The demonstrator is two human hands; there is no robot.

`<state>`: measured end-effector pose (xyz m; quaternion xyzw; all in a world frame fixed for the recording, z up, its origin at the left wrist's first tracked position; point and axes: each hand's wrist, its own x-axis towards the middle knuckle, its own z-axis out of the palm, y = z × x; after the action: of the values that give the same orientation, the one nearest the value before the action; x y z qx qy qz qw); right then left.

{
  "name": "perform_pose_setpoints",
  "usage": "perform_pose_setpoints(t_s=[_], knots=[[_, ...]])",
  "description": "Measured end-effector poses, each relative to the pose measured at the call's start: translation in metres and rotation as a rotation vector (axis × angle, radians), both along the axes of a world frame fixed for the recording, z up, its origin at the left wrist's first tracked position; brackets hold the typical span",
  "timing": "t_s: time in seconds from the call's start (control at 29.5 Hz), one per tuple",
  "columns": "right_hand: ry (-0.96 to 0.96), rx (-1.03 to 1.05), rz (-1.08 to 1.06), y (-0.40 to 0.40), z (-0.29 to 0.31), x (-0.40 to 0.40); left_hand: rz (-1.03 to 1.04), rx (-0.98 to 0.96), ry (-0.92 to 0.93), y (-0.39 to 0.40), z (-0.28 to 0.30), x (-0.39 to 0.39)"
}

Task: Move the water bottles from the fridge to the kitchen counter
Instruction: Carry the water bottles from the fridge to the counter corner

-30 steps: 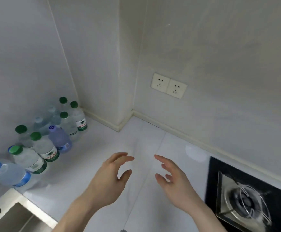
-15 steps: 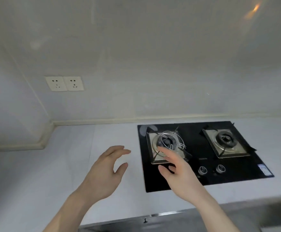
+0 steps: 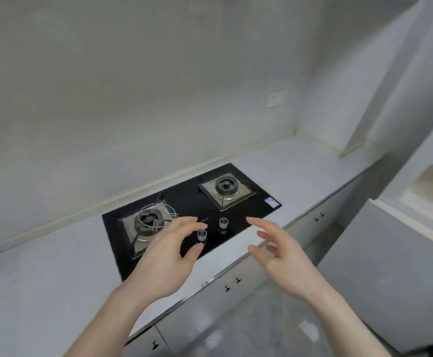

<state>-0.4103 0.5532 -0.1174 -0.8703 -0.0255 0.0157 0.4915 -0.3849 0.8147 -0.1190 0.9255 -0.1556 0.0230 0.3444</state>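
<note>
Both hands are raised over the front edge of the pale kitchen counter (image 3: 45,274) and hold nothing. My left hand (image 3: 166,256) hovers above the hob's front left, fingers loosely spread. My right hand (image 3: 279,256) floats just off the counter's front edge, fingers relaxed. The open fridge (image 3: 431,191) shows at the far right edge, with pale shelves and something red inside. No water bottles are in view.
A black two-burner gas hob (image 3: 184,202) with two knobs is set into the counter. Grey cabinet doors (image 3: 225,300) with small dark handles run below. A wall socket (image 3: 276,99) sits on the back wall near the right corner.
The view has swung right, from the bottles in the left counter corner, past the hob, towards the fridge. Both empty hands stayed raised in front of me.
</note>
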Motion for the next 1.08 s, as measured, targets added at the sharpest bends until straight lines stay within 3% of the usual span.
perform_pose_setpoints(t_s=[0.37,0.81,1.08], knots=[[-0.078,-0.052,-0.470,-0.153,0.013,-0.038,-0.454,0.005,-0.070,-0.187,0.025,0.079],[-0.116,-0.107,-0.837,-0.234,0.045,-0.004,-0.838,-0.065,-0.054,-0.326,0.050,0.186],[-0.154,-0.168,-1.057,-0.286,0.057,-0.016,-1.061,-0.054,-0.087,-0.419,0.058,0.203]])
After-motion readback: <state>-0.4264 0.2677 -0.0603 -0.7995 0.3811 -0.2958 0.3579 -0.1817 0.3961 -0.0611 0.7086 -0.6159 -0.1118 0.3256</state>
